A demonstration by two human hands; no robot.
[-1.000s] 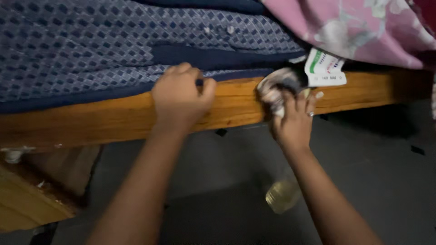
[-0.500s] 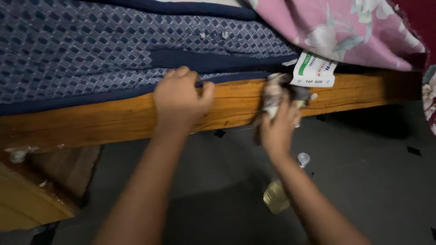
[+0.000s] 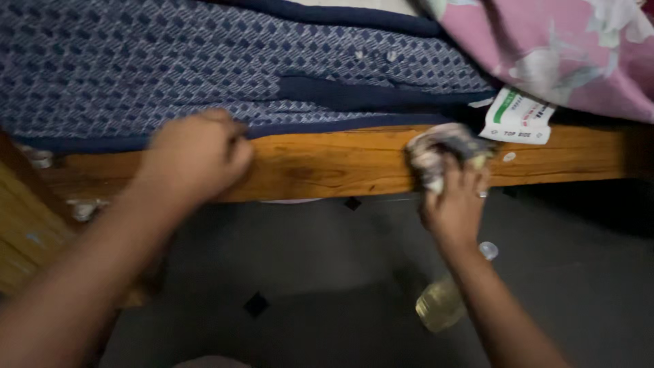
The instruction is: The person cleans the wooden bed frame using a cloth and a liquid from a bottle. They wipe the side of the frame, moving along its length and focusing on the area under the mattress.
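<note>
A dim room with a dark grey floor (image 3: 327, 272) lies below a bed seen from above. The bed's wooden side rail (image 3: 340, 163) runs across the view, orange-brown and glossy, and a mattress (image 3: 204, 61) in a blue-and-white diamond pattern with navy piping sits on it. A pink floral blanket (image 3: 558, 54) hangs over the mattress at the upper right, and a white label with a green stripe (image 3: 519, 116) dangles from the mattress edge onto the rail.

The person's left hand (image 3: 194, 157) is curled over the top edge of the rail where it meets the mattress, its grip closed on the wood, with the fingers tucked toward the piping.

The right hand (image 3: 453, 204) pinches a crumpled, mottled grey-white cloth (image 3: 443, 146) and presses it against the face of the rail, just left of the label. Its grip is bunched tight around the lower part of the cloth, and a ring shows on one finger.

On the floor beneath the right forearm lies a clear plastic bottle (image 3: 443, 303) holding yellowish liquid, its pale cap pointing up toward the rail. At the left edge a lighter wooden piece of furniture (image 3: 27, 232) stands next to the bed.
</note>
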